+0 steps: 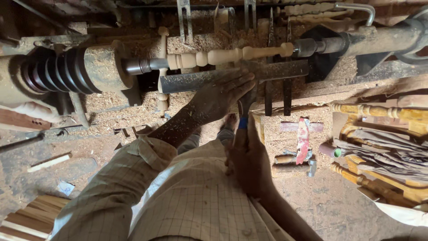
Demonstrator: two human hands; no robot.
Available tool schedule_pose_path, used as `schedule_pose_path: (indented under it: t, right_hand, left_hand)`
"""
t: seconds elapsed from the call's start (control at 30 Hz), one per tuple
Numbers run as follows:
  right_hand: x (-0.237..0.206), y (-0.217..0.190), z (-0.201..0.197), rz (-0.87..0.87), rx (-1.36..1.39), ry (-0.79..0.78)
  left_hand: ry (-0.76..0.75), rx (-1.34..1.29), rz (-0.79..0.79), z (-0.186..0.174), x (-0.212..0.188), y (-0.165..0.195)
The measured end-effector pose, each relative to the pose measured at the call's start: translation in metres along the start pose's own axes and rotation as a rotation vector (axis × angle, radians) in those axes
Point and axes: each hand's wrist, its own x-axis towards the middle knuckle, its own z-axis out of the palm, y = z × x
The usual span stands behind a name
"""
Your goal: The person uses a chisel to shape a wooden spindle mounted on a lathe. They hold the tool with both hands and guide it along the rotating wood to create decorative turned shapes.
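head view: my left hand (218, 96) lies flat on the steel tool rest (232, 76), fingers together and pressed down over the blade of the chisel (246, 103), which crosses the rest just below the spindle (227, 56). my right hand (249, 163) is nearer me than the rest, fingers clamped round the chisel's handle, where a band of blue tape shows. the spindle sits just beyond the rest, held between the dark grooved pulley head (73, 69) at one end and the tail centre (312, 47) at the other. to cut well i judge the blade should stay bedded on the rest, the left hand steadying, the right steering in small moves. the spindle is pale, smooth wood, turned into beads and coves; the rest is grey, scuffed metal. coarse sawdust (214, 42) lies thick beyond the rest and clings to my forearm.
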Motion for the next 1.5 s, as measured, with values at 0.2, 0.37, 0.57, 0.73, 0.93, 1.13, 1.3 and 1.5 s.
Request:
schedule_pose_path:
  t: [0.2, 0.37, 0.57, 0.73, 0.93, 1.13, 1.3, 1.5]
  right_hand:
    - [0.009, 0.032, -0.013, 0.127, 0.076, -0.001]
    - [0.025, 0.053, -0.089, 0.011, 0.0, -0.179]
    - [0.038, 0.049, -0.12, 0.051, -0.048, -0.259]
    - [0.038, 0.039, -0.118, 0.002, -0.054, -0.327]
    - [0.043, 0.037, -0.125, 0.059, 0.02, -0.365]
    - [0.05, 0.035, -0.141, -0.038, -0.035, -0.474]
    - [0.056, 0.034, -0.152, -0.029, 0.002, -0.504]
    - [0.066, 0.037, -0.164, -0.014, 0.003, -0.558]
  left_hand:
    - [0.02, 0.011, 0.012, 0.007, 0.001, 0.003]
    - [0.156, -0.048, -0.09, 0.011, 0.013, 0.03]
    - [0.253, 0.006, -0.13, 0.005, 0.017, 0.047]
    - [0.171, -0.13, -0.187, -0.005, 0.02, 0.046]
    - [0.125, -0.063, -0.197, -0.015, 0.02, 0.053]
    - [0.162, -0.047, -0.264, -0.013, 0.023, 0.064]
    - [0.176, -0.036, -0.291, -0.013, 0.027, 0.069]
    - [0.188, -0.001, -0.306, -0.017, 0.032, 0.077]
